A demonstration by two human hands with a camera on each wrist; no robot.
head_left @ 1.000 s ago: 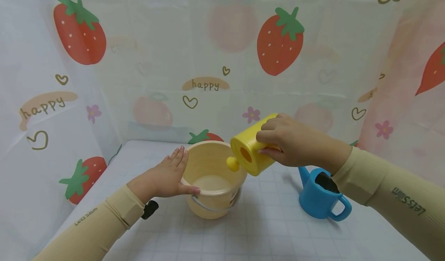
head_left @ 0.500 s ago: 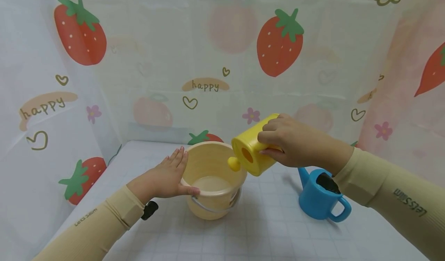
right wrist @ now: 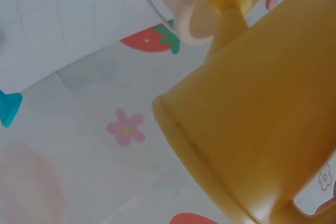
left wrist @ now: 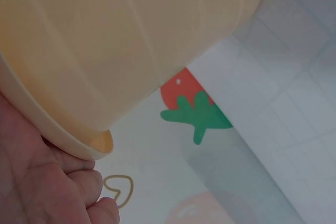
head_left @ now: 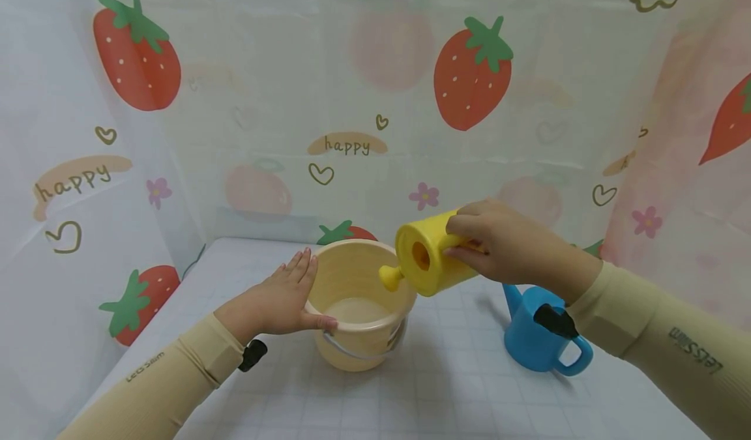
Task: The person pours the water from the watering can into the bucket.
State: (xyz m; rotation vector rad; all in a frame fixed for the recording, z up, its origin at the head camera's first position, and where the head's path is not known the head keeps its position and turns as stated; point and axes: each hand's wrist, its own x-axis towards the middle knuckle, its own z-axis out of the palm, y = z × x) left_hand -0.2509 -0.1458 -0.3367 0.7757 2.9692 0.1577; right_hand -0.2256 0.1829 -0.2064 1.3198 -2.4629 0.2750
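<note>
Strawberry-print cloth [head_left: 270, 88] behind, and the right hand [head_left: 500, 241] grips a plain yellow watering can [head_left: 444, 265], spout [head_left: 390, 277] at the cream bucket's [head_left: 351, 277] mouth; left hand [head_left: 278, 304], fingers straight, touches the rim. Since half a second ago, the can's tilt has eased.

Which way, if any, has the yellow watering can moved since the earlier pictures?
Yes, downward at its raised end: the yellow watering can earlier topped out around the middle of the pink flower behind it; now, near that flower's lower edge.
</note>
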